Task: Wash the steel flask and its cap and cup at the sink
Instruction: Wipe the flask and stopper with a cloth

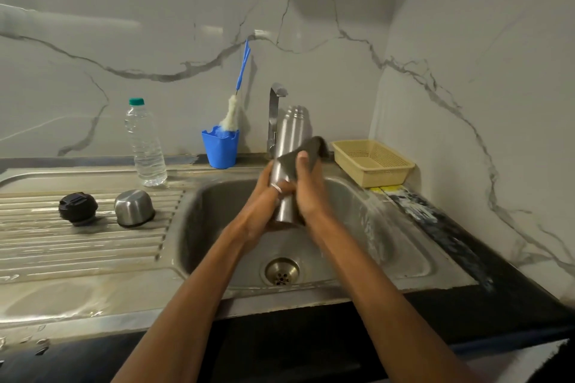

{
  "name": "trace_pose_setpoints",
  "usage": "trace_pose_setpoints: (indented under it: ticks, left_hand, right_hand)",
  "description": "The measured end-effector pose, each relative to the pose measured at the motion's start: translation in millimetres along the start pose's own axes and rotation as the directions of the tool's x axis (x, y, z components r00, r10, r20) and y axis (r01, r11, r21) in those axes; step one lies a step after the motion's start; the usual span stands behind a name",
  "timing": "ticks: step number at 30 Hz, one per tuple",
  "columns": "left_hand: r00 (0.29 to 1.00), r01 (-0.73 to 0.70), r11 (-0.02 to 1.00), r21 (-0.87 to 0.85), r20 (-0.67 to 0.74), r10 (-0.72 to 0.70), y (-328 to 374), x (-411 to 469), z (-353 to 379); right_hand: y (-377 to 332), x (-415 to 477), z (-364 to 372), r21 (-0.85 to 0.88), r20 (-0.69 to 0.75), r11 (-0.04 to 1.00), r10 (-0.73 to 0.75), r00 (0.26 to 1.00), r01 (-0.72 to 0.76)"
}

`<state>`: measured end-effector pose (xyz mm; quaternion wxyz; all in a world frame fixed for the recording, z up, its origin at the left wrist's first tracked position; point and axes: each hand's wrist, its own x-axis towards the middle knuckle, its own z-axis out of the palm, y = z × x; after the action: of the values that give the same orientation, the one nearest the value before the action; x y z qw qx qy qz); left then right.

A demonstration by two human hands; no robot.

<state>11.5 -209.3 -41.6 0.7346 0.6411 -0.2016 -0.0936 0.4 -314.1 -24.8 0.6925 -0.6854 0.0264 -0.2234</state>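
Flask [288,149] over sink [401,246]: left hand [264,199] grip clamped on its base to steady it, right hand [309,193] grip pinching scrub pad [306,151] against its side. Cap [77,207], cup [134,207] parked at 9 o'clock to drain.

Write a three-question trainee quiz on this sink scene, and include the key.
1. True or false: the black round cap and the upside-down steel cup lie inside the steel sink basin.
2. Which hand presses the dark grey scrub pad against the tall steel flask? A) left B) right
3. Fill in: the cream plastic mesh basket sits to the ___ of the chrome tap.
Key: 1 false, both rest on the ribbed steel drainboard. 2 B, the right hand; the left hand grips the flask lower down. 3 right.
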Motion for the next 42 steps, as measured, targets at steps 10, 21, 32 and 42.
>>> trace_pose_setpoints:
  ticks: [10,21,32,42]
  left_hand:
    - [0.966,0.102,0.951,-0.292,-0.2,-0.165,2.8,-0.9,-16.8]
    - [0.977,0.058,0.929,-0.365,-0.172,-0.128,-3.4,7.6,-23.9]
    - [0.97,-0.037,0.789,-0.613,-0.211,-0.118,5.7,5.7,-16.0]
    - [0.971,0.095,0.877,-0.471,-0.15,-0.185,4.6,0.0,-16.3]
  right_hand:
    - [-5.8,6.2,31.9,-0.364,0.099,0.927,-0.058,0.993,0.09]
    - [23.3,-23.8,25.7,-0.5,0.341,0.824,-0.096,0.935,0.267]
    - [-32.1,36.1,43.7,-0.434,0.398,0.87,-0.045,0.916,0.232]
    - [19.2,-4.0,15.3,-0.312,0.334,0.94,-0.027,0.942,0.137]
